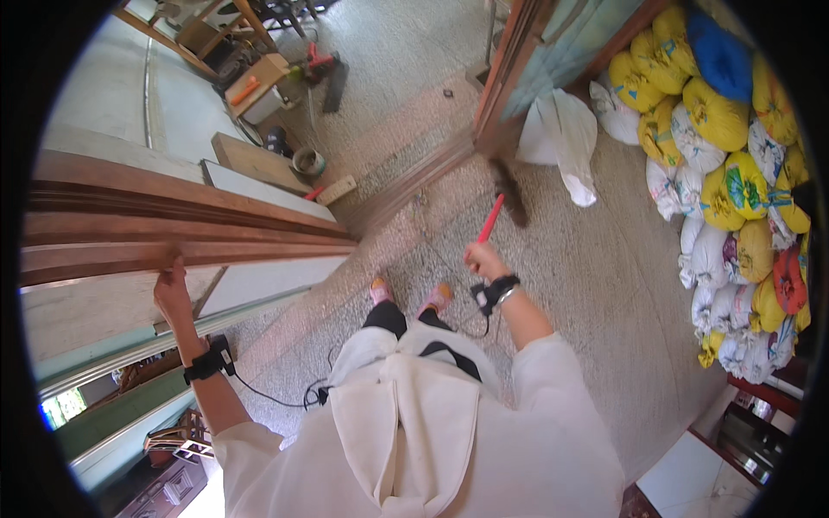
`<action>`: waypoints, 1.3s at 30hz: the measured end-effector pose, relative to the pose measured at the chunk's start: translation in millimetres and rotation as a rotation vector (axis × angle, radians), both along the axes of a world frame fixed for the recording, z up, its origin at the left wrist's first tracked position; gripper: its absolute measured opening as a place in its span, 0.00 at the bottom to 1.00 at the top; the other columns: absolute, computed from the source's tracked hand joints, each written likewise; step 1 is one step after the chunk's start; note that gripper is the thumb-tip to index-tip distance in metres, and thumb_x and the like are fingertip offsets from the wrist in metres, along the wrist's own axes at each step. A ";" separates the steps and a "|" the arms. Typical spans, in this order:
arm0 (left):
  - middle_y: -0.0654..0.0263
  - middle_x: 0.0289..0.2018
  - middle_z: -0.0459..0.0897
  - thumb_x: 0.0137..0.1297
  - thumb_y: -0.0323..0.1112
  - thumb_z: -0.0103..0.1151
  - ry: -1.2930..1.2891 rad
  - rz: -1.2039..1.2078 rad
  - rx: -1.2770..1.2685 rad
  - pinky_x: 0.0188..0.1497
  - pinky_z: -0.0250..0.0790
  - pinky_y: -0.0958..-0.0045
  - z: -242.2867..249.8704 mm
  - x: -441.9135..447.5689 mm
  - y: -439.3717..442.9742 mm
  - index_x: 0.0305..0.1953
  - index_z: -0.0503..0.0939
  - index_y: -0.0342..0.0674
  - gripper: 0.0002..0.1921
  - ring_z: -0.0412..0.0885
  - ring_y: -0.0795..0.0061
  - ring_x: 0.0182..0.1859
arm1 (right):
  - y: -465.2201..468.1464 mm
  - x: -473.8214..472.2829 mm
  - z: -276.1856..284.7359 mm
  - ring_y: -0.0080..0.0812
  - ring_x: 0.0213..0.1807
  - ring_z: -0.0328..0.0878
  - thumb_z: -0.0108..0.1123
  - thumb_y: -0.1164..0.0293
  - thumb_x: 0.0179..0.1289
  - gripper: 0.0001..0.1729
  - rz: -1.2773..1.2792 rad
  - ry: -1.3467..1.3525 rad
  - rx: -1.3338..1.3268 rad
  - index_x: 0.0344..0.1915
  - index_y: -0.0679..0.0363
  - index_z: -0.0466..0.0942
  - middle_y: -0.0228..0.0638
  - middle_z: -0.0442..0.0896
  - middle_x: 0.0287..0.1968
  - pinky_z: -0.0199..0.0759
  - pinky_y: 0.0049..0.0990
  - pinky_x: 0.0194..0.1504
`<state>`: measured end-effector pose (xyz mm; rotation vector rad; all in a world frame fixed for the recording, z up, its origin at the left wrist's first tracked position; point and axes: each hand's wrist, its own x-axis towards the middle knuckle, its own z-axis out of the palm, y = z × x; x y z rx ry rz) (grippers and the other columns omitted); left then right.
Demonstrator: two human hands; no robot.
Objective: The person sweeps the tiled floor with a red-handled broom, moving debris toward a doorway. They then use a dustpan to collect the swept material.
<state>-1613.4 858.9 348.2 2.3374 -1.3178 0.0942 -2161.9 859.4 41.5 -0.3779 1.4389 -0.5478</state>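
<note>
My right hand (484,260) is closed around a red-handled brush (492,217), held out in front of me. Its dark, blurred bristle head (509,193) lies beyond the handle, over the speckled floor near a doorway; whether it touches the floor I cannot tell. At the left, my left hand (171,285) is raised to the brown wooden door frame (116,249), with the fingertips at its edge. The fingertips there are blurred, and I cannot tell if they grip anything. Both wrists carry black strapped devices with cables.
A white sack (560,136) lies beside the right door post (502,71). Many filled sacks (715,113) are stacked along the right. Beyond the threshold (414,175) stand a small bucket (308,162), a wooden board (256,158), a box (262,78) and a red power tool (318,61).
</note>
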 end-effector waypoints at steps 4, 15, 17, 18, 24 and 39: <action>0.53 0.23 0.80 0.57 0.54 0.54 0.010 0.048 0.024 0.36 0.67 0.62 3.7 -7.5 -5.1 0.28 0.79 0.32 0.25 0.78 0.53 0.32 | 15.7 15.1 14.5 0.21 0.08 0.58 0.49 0.73 0.52 0.09 0.154 -0.062 0.022 0.17 0.58 0.66 0.27 0.66 0.11 0.48 0.23 0.10; 0.50 0.23 0.80 0.60 0.49 0.53 0.122 -0.077 -0.016 0.30 0.67 0.64 -3.6 2.0 -3.7 0.28 0.78 0.28 0.23 0.79 0.58 0.28 | 11.0 -152.5 132.3 0.13 0.12 0.54 0.49 0.70 0.60 0.10 -0.316 -0.277 -0.278 0.21 0.56 0.64 0.21 0.63 0.16 0.43 0.13 0.12; 0.51 0.23 0.80 0.61 0.49 0.52 0.076 -0.101 -0.007 0.30 0.67 0.65 -2.8 2.5 -4.1 0.27 0.78 0.28 0.24 0.79 0.61 0.27 | -34.4 -141.8 112.3 0.13 0.12 0.60 0.52 0.70 0.57 0.09 -0.385 -0.131 -0.164 0.21 0.51 0.65 0.21 0.66 0.15 0.48 0.13 0.11; 0.52 0.23 0.80 0.61 0.49 0.52 0.057 -0.111 0.001 0.30 0.66 0.66 -2.8 2.2 -4.2 0.27 0.79 0.28 0.24 0.78 0.62 0.27 | -56.5 -138.4 100.1 0.13 0.12 0.61 0.51 0.71 0.56 0.08 -0.376 -0.066 -0.118 0.21 0.52 0.65 0.21 0.67 0.15 0.48 0.13 0.11; 0.53 0.22 0.80 0.61 0.50 0.52 0.000 -0.090 0.056 0.29 0.65 0.67 4.1 0.8 -0.5 0.28 0.79 0.28 0.24 0.77 0.64 0.25 | -111.9 -71.8 11.8 0.22 0.14 0.68 0.50 0.77 0.50 0.01 -0.097 0.170 0.033 0.24 0.62 0.68 0.31 0.70 0.16 0.59 0.19 0.12; 0.50 0.21 0.78 0.59 0.47 0.55 0.030 -0.101 0.000 0.28 0.65 0.66 6.4 -8.2 -2.2 0.29 0.79 0.29 0.20 0.75 0.59 0.23 | 13.0 -31.3 88.5 0.14 0.11 0.59 0.53 0.74 0.54 0.04 -0.222 -0.243 0.135 0.29 0.57 0.67 0.24 0.66 0.15 0.48 0.16 0.10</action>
